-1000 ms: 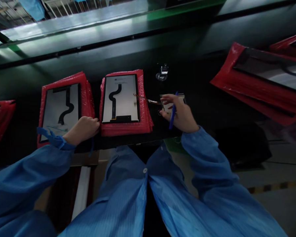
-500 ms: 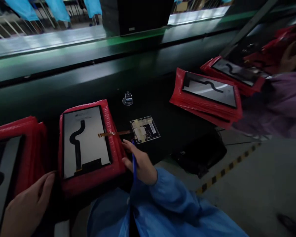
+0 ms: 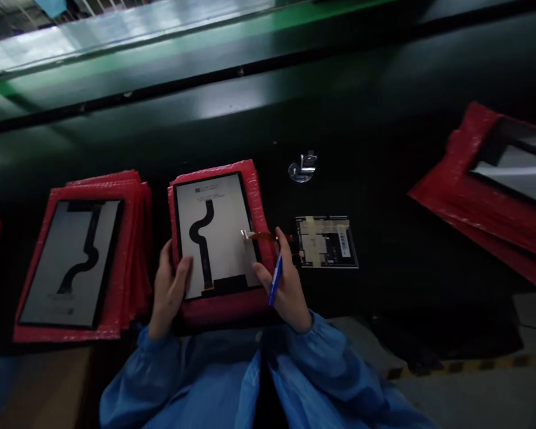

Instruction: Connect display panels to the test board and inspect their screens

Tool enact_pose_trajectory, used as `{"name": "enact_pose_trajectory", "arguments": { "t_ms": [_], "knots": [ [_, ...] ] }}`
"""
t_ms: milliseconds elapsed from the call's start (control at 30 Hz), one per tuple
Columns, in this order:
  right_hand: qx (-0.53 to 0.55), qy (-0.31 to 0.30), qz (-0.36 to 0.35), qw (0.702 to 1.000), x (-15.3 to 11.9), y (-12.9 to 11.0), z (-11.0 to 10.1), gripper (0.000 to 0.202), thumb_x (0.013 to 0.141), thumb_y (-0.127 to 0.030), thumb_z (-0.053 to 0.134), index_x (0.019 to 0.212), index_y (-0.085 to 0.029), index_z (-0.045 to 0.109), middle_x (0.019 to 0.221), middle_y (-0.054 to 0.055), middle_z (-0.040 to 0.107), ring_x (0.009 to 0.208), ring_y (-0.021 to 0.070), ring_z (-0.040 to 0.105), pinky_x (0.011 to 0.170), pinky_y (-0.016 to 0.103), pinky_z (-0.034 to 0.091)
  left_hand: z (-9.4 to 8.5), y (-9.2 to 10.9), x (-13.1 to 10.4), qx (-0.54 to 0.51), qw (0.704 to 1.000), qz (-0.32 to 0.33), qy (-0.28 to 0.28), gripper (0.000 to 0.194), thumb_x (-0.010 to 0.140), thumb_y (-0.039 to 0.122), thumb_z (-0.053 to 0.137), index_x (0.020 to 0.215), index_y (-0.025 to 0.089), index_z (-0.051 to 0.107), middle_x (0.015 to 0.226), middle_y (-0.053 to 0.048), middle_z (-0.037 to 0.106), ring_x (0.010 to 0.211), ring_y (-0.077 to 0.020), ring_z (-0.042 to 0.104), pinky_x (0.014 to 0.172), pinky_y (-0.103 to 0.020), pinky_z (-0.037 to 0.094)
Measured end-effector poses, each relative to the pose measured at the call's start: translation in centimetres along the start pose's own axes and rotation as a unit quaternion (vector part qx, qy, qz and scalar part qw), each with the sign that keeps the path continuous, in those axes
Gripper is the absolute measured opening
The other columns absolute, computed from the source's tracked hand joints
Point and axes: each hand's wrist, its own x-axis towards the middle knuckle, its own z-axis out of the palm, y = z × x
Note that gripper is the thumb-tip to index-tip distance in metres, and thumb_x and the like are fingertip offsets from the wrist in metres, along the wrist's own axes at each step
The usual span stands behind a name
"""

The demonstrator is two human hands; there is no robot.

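Observation:
In front of me an LCD panel [image 3: 223, 238] lies back side up on red bubble-wrap bags [image 3: 256, 208], with a curved black flex cable [image 3: 199, 235] on it. My left hand [image 3: 168, 292] grips the panel and bags by the left edge, thumb on top. A slim blue pen [image 3: 276, 280] is held in my right hand [image 3: 286, 286], whose thumb rests at the panel's right edge. Beneath its fingertips an orange ribbon cable [image 3: 263, 236] runs from over the panel to a taped circuit board [image 3: 326, 241] on the right.
To the left, another panel [image 3: 71, 262] tops a stack of red bags [image 3: 134, 250]. More red bags with a panel [image 3: 477, 196] lie at the far right. A clear plastic piece [image 3: 302, 167] sits behind the board. Along the back runs a green conveyor belt [image 3: 170, 113].
My left hand has come from the left stack to the left edge of the middle panel. My right hand keeps the pen and now reaches the panel's right edge. The view has swung left.

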Motion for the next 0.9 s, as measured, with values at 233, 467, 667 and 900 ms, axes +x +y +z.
{"name": "enact_pose_trajectory", "arguments": {
  "t_ms": [233,467,667,900],
  "knots": [
    [-0.066,0.029,0.000,0.997,-1.6,0.4,0.7,0.076,0.096,-0.039,0.058,0.161,-0.023,0.021,0.154,0.013,0.048,0.138,0.0309,0.052,0.110,0.049,0.051,2.5,0.0,-0.3,-0.119,0.993,-0.013,0.011,0.061,0.091,0.051,0.062,0.140,0.017,0.049,0.139,-0.013,0.062,0.127,-0.0260,0.060,0.110,-0.038,0.048],
    [-0.133,0.242,-0.105,0.955,-2.1,-2.5,-3.6,0.055,0.098,-0.044,0.054,0.151,-0.036,0.045,0.135,0.007,0.063,0.116,0.0355,0.067,0.095,0.057,0.056,-4.4,7.1,-3.5,0.268,0.955,0.109,0.056,0.050,0.099,0.045,0.046,0.145,0.025,0.049,0.150,-0.009,0.053,0.118,-0.0349,0.065,0.095,-0.053,0.055],
    [-0.048,0.218,-0.131,0.966,-1.8,-6.7,-1.7,0.018,0.094,-0.039,0.057,0.106,-0.036,0.070,0.079,0.002,0.062,0.057,0.0186,0.057,0.042,0.032,0.040,-3.2,11.3,0.8,0.243,0.927,0.284,-0.029,0.032,0.101,0.036,0.047,0.119,0.019,0.067,0.116,-0.006,0.069,0.086,-0.0202,0.068,0.070,-0.032,0.056],
    [0.017,-0.034,-0.035,0.999,-0.4,-5.2,3.3,0.031,0.091,-0.026,0.066,0.069,-0.022,0.044,0.053,-0.009,0.040,0.043,0.0061,0.035,0.040,0.019,0.026,4.9,7.2,7.4,0.256,0.914,0.310,-0.047,0.034,0.099,0.029,0.041,0.126,0.020,0.060,0.133,-0.012,0.059,0.094,-0.0202,0.066,0.069,-0.028,0.050]
  ]
}}
